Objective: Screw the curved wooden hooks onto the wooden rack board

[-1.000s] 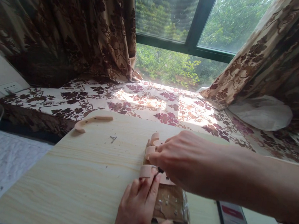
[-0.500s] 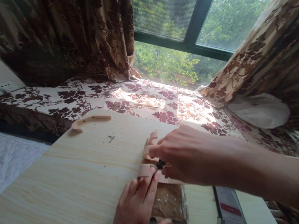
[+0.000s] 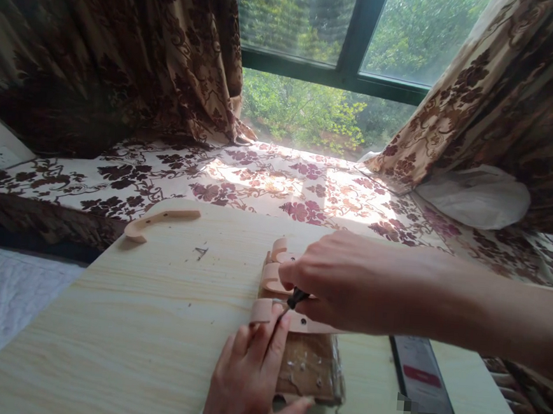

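My right hand [image 3: 328, 275] is closed round the black handle of a screwdriver [image 3: 297, 297], which tilts down to the left. Its tip meets a curved wooden hook [image 3: 317, 326] between my left fingertips. Index and middle fingers of my left hand [image 3: 248, 374] press on that hook, while the thumb reaches along the near edge of the brown, tape-covered block [image 3: 307, 362] beneath. A dark hole shows in the hook's strip. Two similar curved pieces, including a middle hook [image 3: 271, 277], lie just beyond, partly covered by my right hand.
Another curved wooden piece [image 3: 160, 219] lies at the table's far left corner. Small screws [image 3: 201, 252] sit nearby on the pale wooden table [image 3: 117, 335]. On the right lies a phone [image 3: 423, 378]. A patterned window seat [image 3: 259, 186] borders the table's far edge.
The view has shifted slightly, so everything sits a little further left. Both hands keep their places on the hook, and the screwdriver handle shows a bit more at a changed tilt.
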{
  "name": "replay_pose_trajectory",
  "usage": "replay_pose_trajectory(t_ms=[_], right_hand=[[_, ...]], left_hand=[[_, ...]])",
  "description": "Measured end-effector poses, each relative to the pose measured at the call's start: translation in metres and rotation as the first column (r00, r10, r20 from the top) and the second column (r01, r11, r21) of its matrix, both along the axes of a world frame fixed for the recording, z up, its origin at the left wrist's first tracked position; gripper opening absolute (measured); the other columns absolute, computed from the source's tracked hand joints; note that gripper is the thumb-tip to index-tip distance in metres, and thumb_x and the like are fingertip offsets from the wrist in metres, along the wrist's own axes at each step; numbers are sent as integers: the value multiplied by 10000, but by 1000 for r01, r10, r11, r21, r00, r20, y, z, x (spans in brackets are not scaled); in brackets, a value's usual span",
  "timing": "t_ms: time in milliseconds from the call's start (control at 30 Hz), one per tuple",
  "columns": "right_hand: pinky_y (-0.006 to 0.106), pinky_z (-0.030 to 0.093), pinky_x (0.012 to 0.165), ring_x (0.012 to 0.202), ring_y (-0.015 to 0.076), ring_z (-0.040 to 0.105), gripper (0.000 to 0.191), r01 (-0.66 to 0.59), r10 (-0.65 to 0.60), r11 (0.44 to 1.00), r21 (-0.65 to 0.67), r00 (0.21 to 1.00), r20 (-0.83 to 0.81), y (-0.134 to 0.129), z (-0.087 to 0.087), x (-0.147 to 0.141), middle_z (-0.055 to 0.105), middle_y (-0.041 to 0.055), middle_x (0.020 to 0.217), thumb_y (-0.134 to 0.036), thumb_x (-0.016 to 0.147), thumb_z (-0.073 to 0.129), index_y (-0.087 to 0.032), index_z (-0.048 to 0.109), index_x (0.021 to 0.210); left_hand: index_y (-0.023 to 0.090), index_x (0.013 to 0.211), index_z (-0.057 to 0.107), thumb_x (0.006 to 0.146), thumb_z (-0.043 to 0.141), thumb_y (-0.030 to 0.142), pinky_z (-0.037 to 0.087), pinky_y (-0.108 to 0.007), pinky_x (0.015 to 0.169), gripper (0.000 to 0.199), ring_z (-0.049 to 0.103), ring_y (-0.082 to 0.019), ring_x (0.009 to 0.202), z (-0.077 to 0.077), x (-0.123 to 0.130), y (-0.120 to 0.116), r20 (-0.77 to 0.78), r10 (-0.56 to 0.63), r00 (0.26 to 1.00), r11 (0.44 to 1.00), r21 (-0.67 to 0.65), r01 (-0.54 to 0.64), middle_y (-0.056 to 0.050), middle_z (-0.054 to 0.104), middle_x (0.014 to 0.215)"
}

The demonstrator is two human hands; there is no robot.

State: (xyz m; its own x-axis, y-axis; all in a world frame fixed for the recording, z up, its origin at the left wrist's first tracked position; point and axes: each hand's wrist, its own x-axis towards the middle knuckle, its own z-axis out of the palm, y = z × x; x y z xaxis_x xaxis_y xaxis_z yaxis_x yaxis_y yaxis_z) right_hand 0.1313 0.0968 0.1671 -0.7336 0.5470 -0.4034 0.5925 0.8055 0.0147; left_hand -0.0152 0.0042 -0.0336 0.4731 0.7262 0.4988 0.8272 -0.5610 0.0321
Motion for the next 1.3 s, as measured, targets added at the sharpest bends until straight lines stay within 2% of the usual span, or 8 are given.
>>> replay_pose_trajectory(t_ms=[200,367,500,733,967,1067,1133,1300], right_hand=[[270,251,499,553,102,411,119,-98,98,995,-21,995,-4,-1,5,-6,608,49,725,-96,819,537,-129,651,814],[263,231,478,534,90,403,176,-56,55,998,-13,998,-21,-2,-2,-6,620,65,755,-218,877,512,-126,647,812],[266,207,460,517,86,402,142,-49,51,997,62,998,-38,-3,-1,-6,638,75,814,-229,852,545,-131,648,848],[269,234,477,504,86,380,154,-87,86,995,-55,996,-15,-3,4,-9,601,22,654,-101,837,506,-133,647,783],[271,212,450,487,91,367,243,-29,40,996,90,991,-128,2,-11,-4,625,48,700,-272,863,482,-150,649,735],[264,253,479,522,99,418,122,-47,52,998,50,995,-91,3,-5,-2,625,25,691,-215,811,564,-163,668,850],[261,285,519,559,97,448,144,-81,82,997,10,993,-83,2,1,-2,632,26,725,-126,787,575,-163,668,890],[265,267,503,541,91,406,143,-86,86,996,-16,996,-6,1,1,-3,611,36,688,-138,845,525,-138,658,793]], left_hand=[[67,1343,414,674,674,547,434,-370,854,863,513,-308,1036,2,2,0,12,16,1000,999,-34,-16,-157,503,1314],[109,1324,449,710,622,611,432,-370,868,813,526,-299,1022,-4,0,0,54,20,998,999,-35,-18,-129,592,1171],[102,1328,443,710,632,605,435,-369,872,819,522,-297,1030,-2,1,0,55,25,998,998,-52,-22,-132,584,1192],[113,1336,438,723,592,652,441,-363,862,830,533,-294,1022,0,1,-1,70,31,997,998,-60,-27,-127,581,1214],[88,1330,434,693,651,582,449,-369,849,836,536,-299,1014,-1,0,0,26,15,1000,999,-36,-14,-138,564,1236],[78,1335,421,668,678,548,452,-367,843,855,531,-304,1022,2,1,1,3,12,1000,999,-32,-12,-149,528,1288],[72,1335,416,661,684,541,449,-372,850,864,524,-310,1035,4,1,1,-6,14,1000,999,-32,-15,-155,504,1317],[63,1289,458,646,694,539,445,-380,851,835,518,-316,1038,3,1,0,-18,14,1000,1000,-1,-14,-161,510,1303]])
